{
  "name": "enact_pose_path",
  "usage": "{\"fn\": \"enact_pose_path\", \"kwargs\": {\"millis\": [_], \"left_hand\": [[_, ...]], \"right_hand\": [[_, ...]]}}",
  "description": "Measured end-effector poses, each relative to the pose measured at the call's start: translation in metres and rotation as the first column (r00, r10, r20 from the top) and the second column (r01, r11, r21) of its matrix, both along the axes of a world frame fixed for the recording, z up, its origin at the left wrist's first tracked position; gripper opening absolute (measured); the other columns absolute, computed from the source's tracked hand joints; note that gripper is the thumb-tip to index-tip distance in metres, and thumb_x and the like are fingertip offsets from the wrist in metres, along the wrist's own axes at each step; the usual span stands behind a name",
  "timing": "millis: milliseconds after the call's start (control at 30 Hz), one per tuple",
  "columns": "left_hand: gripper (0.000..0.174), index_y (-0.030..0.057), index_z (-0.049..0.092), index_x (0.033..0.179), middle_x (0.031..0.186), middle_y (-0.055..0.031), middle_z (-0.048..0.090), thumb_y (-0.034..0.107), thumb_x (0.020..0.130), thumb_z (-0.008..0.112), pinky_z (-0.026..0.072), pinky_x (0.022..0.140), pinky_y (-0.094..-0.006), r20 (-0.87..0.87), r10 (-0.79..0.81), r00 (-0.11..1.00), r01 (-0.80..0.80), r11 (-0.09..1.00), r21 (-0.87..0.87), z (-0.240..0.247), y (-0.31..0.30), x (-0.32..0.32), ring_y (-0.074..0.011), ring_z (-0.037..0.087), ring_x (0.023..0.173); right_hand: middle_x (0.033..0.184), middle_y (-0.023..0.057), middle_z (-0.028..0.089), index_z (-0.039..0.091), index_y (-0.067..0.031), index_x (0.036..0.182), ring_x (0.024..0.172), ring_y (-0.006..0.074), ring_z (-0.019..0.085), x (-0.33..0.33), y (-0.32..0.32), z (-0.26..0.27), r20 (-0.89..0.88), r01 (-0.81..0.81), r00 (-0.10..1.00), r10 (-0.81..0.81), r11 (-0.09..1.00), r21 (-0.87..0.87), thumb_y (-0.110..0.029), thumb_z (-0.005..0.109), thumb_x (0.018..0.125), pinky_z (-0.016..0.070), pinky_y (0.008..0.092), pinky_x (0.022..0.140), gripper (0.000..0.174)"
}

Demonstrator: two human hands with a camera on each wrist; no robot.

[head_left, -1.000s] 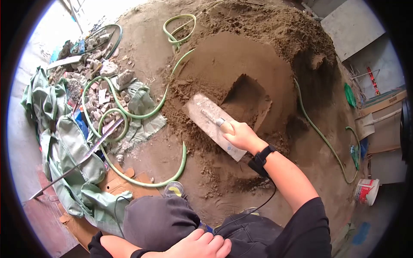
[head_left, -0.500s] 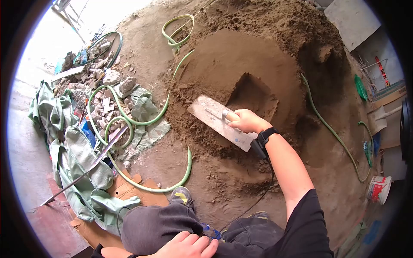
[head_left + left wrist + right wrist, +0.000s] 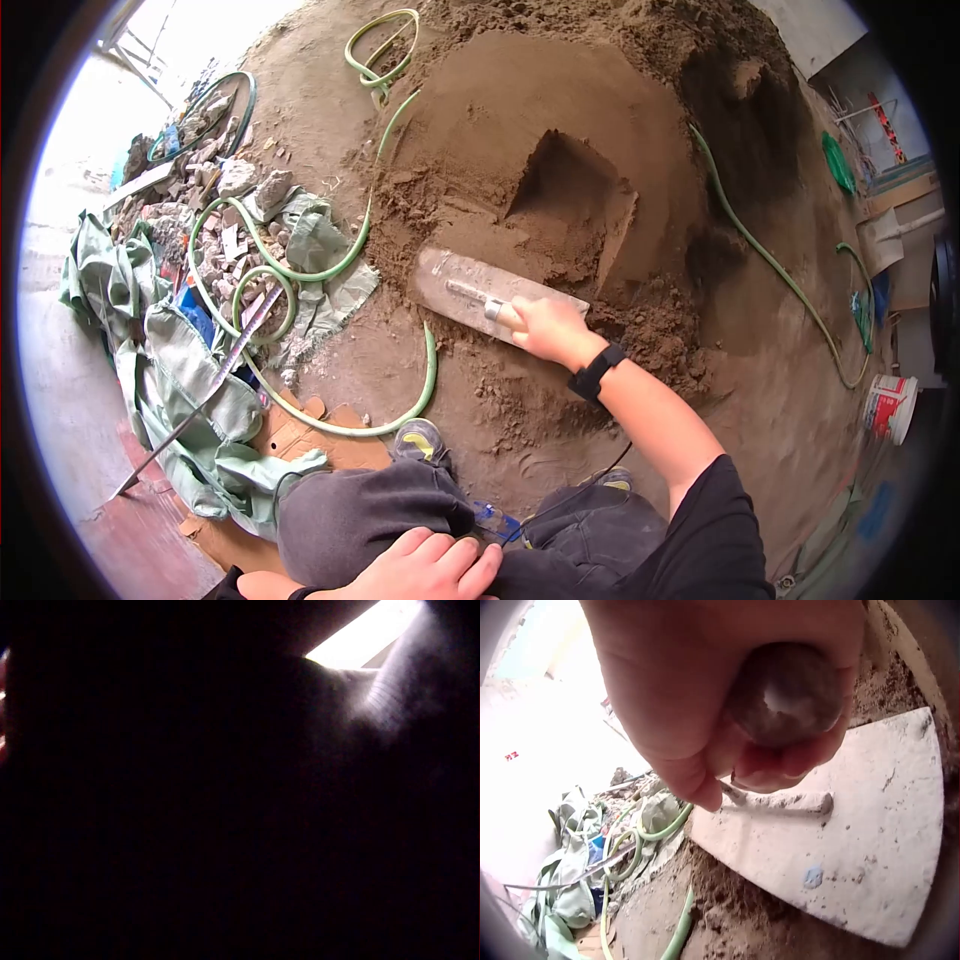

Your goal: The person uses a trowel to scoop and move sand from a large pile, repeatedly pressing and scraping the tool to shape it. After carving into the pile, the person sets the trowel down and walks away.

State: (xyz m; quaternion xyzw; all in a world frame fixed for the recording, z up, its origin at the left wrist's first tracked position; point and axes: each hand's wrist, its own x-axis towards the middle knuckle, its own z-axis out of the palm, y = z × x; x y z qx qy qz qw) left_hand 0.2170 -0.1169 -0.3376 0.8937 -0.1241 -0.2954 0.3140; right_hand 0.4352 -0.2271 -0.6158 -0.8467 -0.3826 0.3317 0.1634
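Work with a plastering trowel (image 3: 450, 272) at a sand mound (image 3: 540, 90), seen from above and from the right wrist. Clamped in the right hand (image 3: 552, 328), with fingers curled round it: the trowel's rounded handle (image 3: 787, 694). Pale, sand-smeared blade, with a blue spot (image 3: 813, 877) on its upper face, lying lengthwise across the near side of the mound, just below a square-edged hollow (image 3: 570, 180). Impossible to tell how much of the blade's underside touches sand. Around the right wrist, a black band (image 3: 597, 372). Left hand (image 3: 425, 572) resting palm down on the lap, with fingers side by side and loosely bent, over dark trousers (image 3: 370, 515). Left wrist view almost wholly black, apart from a bright slit at upper right.

To the left of the mound, a looped green hose (image 3: 431, 365), partly over a heap of rubble (image 3: 235, 180). Nearer, crumpled green sheeting (image 3: 200, 375) beneath a long thin bar (image 3: 190, 425), with brown cardboard (image 3: 300, 440) just beside. At far right, a red-and-white bucket (image 3: 890, 408), tilted, and above it a shovel (image 3: 882, 245).
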Motion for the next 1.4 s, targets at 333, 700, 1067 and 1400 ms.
{"fn": "enact_pose_path", "kwargs": {"millis": [333,700,1067,1400], "left_hand": [[0.047,-0.0015,0.052,0.119,0.104,-0.0136,0.055,0.028,0.083,0.062,0.0417,0.085,-0.0361,-0.02,-0.041,0.999,0.041,0.999,-0.001,0.0,-0.004,0.005,-0.0275,0.054,0.094],[0.052,-0.0022,0.05,0.122,0.105,-0.015,0.055,0.027,0.081,0.065,0.0421,0.086,-0.037,-0.026,-0.075,0.997,0.075,0.997,-0.013,0.0,-0.004,0.01,-0.0292,0.054,0.095],[0.053,-0.0016,0.049,0.125,0.11,-0.0168,0.055,0.026,0.082,0.065,0.0419,0.088,-0.0394,-0.071,-0.053,0.996,0.055,0.998,0.029,0.0,-0.006,0.018,-0.0325,0.053,0.098],[0.054,-0.0009,0.049,0.125,0.11,-0.0161,0.055,0.026,0.082,0.066,0.0418,0.088,-0.0393,-0.084,-0.061,0.995,0.064,0.997,0.043,0.001,-0.01,0.019,-0.0326,0.053,0.098]], "right_hand": [[0.077,0.0147,0.065,0.054,-0.0061,0.096,0.073,0.0339,0.066,-0.047,-0.016,-0.028,0.1,-0.032,0.995,0.022,0.994,0.105,-0.019,0.064,0.077,0.0521,0.0441,0.063,0.025],[0.081,0.0123,0.066,0.059,-0.0095,0.095,0.077,0.0317,0.065,0.009,-0.021,0.008,0.189,-0.101,0.98,0.057,0.968,0.228,-0.026,0.067,0.074,0.0517,0.0426,0.07,0.028],[0.085,0.0098,0.068,0.065,-0.0125,0.089,0.084,0.0283,0.066,0.045,-0.009,-0.011,0.212,-0.017,0.977,-0.016,0.988,0.155,-0.027,0.068,0.071,0.0522,0.0397,0.075,0.024],[0.08,0.0089,0.068,0.063,-0.0135,0.09,0.077,0.0264,0.068,-0.009,-0.033,-0.018,0.105,-0.147,0.985,0.14,0.987,0.067,-0.029,0.068,0.073,0.0531,0.0392,0.069,0.023]]}}
